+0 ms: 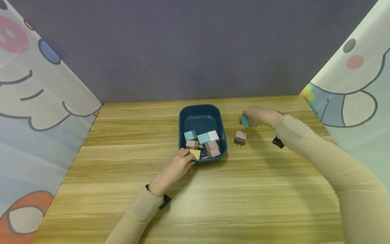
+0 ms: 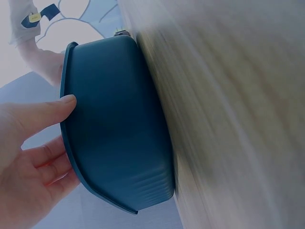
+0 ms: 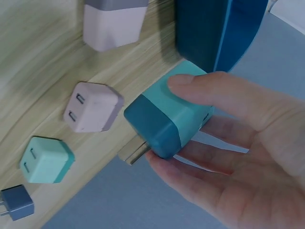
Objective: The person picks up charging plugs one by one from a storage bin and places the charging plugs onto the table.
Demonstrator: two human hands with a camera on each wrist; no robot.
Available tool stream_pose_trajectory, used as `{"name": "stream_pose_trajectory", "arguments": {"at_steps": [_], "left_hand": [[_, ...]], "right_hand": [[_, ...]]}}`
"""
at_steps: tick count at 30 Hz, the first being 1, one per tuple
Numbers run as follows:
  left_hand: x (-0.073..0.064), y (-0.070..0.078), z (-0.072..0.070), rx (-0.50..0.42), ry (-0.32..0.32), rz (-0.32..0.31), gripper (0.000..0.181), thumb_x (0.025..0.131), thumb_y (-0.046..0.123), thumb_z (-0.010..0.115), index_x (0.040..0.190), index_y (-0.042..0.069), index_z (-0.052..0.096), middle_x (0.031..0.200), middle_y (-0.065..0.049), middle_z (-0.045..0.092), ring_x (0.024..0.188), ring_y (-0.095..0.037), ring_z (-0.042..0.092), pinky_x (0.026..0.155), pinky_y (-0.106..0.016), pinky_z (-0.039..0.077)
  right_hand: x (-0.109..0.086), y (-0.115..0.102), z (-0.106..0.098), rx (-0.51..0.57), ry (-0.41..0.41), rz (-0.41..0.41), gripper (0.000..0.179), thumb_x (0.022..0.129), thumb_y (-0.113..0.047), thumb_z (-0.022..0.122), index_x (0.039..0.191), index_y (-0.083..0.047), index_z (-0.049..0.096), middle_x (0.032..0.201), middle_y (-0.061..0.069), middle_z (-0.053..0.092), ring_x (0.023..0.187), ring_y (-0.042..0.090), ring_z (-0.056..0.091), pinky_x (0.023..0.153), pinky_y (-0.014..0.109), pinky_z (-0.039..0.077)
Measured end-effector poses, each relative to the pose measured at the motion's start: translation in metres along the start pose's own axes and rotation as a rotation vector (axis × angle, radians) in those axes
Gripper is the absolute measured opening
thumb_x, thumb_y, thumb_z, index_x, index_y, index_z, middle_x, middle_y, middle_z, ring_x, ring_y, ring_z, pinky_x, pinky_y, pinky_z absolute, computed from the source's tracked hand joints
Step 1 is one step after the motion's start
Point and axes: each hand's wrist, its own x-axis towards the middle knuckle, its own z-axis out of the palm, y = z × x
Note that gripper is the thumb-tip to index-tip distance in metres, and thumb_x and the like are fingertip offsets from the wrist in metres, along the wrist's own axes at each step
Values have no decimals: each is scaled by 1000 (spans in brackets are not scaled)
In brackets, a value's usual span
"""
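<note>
My left hand (image 1: 178, 166) grips the near left rim of a dark blue plastic bin (image 2: 114, 119), thumb on the outer wall and fingers over the edge. Inside the bin lie several two-tone USB charger plugs: teal ones, a white-topped one (image 1: 213, 135), pink ones and a yellow one (image 1: 195, 154) by my left fingers. To the right of the bin, my right hand (image 1: 259, 116) pinches a teal charger plug (image 3: 167, 105) between thumb and fingers, with its metal prongs sticking out. In the right wrist view the held plug appears close to the tabletop.
A pink and brown charger plug (image 1: 240, 137) lies just right of the bin. Further plugs on the wooden table (image 1: 122, 176) include a pink one (image 3: 93, 107), a mint one (image 3: 46, 160) and a dark one (image 3: 18, 202). A grey panel (image 1: 195, 51) stands behind.
</note>
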Motion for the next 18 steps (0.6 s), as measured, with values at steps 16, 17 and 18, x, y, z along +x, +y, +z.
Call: {"name": "stream_pose_trajectory", "arguments": {"at_steps": [16,17,18], "left_hand": [[0,1,0,8,2,-4,8,75,7,70,78,8,62,72,0,48,66,-14,43,60,-26,37],[0,1,-1,10,1,-5,8,75,7,70,78,8,62,72,0,48,66,-14,43,60,-26,37],[0,1,-1,9,-1,-6,8,75,7,70,78,8,62,72,0,48,66,-14,43,60,-26,37]], "right_hand": [[-7,17,11,34,-55,24,40,74,6,62,111,12,52,83,13,54,66,19,40,57,29,32],[-7,17,12,44,-51,19,35,73,6,62,107,12,53,80,11,53,65,19,39,57,28,32],[-8,18,12,59,-48,15,30,73,7,62,102,11,54,77,10,50,64,18,39,56,28,32]]}}
